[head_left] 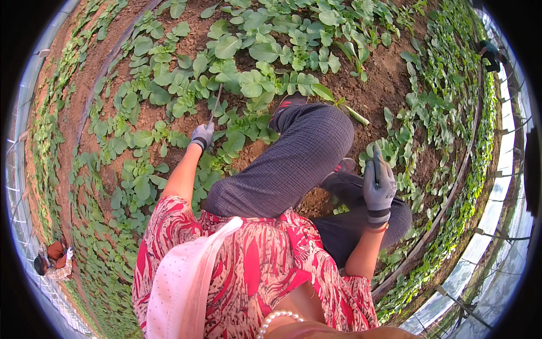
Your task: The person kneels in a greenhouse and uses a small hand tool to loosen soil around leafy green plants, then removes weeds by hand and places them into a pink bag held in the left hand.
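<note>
My left hand (203, 136), in a grey work glove, is closed round a thin rod-like tool (217, 101) whose far end disappears among leafy green plants (228, 46). My right hand (379, 182), gloved in grey too, is raised over my bent knee at the right, its fingers extended and close together; no object shows in it. Between the hands are my legs in dark checked trousers (292, 156). A pale, root-like piece (356, 114) with a leaf lies on the brown soil (372, 91) past my knee.
Rows of leafy plants (440, 97) run along both sides. Dark lines like hoses (459, 178) lie between rows. A person (57, 260) crouches at the far lower left, another (491, 55) at the upper right. Greenhouse sheeting and frame (487, 212) curve round the edge.
</note>
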Tool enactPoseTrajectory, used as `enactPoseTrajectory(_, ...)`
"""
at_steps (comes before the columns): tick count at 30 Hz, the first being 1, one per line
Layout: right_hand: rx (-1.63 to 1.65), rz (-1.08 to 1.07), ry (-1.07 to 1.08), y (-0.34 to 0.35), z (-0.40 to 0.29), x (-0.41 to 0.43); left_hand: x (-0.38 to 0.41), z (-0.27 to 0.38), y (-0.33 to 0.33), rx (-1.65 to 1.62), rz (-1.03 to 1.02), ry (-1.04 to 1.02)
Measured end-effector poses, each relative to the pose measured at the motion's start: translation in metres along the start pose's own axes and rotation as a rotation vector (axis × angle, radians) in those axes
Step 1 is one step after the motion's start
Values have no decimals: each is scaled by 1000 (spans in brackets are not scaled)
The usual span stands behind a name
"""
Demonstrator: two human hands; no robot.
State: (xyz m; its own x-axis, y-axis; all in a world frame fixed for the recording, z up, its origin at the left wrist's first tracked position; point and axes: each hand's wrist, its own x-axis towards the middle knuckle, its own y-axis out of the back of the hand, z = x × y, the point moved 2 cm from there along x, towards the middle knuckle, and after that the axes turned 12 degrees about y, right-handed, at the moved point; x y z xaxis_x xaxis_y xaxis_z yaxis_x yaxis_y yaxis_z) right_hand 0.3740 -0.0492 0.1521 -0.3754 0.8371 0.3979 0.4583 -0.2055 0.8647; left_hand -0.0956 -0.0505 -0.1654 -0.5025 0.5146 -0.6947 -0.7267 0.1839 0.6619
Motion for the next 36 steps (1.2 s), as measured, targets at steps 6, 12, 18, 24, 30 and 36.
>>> enactPoseTrajectory(6,96,-99,-124,-5,13,-4,17,125,-8,-126,-185,53)
enactPoseTrajectory(12,166,-304,-275,-10,22,-9,92,202,-48,-165,-168,-89)
enactPoseTrajectory(18,201,-308,-264,-25,41,-7,157,253,-70,123,-24,-379)
enactPoseTrajectory(24,226,-340,-300,-41,50,-5,193,308,-82,313,159,-539)
enactPoseTrajectory(30,181,-333,-311,-44,49,2,117,274,-69,1053,98,-1115)
enactPoseTrajectory(36,171,-317,-246,-43,43,3,163,168,-84,806,-53,-671)
